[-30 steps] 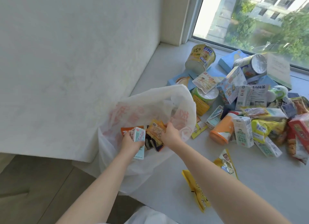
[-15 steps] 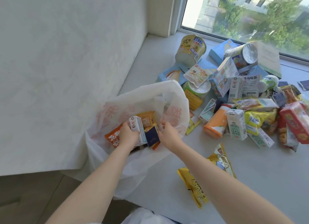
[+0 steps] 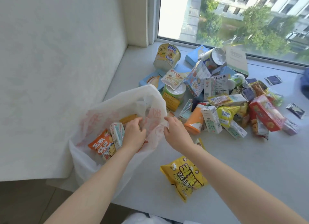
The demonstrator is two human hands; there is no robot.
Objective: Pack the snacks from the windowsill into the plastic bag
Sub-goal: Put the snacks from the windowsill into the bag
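Note:
The white plastic bag (image 3: 117,105) lies open at the left end of the windowsill (image 3: 250,165). Inside it are an orange packet (image 3: 100,143), a small pale carton (image 3: 117,133) and a yellow packet. My left hand (image 3: 133,133) is in the bag's mouth beside the carton, its fingers curled into the thin plastic. My right hand (image 3: 175,133) pinches the bag's right rim. A heap of snacks (image 3: 225,113) lies to the right on the sill. A yellow popcorn packet (image 3: 184,177) lies flat near my right forearm.
A white wall (image 3: 50,73) runs close along the bag's left side. A large yellow cup (image 3: 167,56) and a foil-topped tub (image 3: 215,58) stand at the back by the window. The sill's front edge drops to the floor at the lower left.
My left hand has let go of the small carton, which now lies in the bag. My right hand has come out of the bag and taken hold of its rim.

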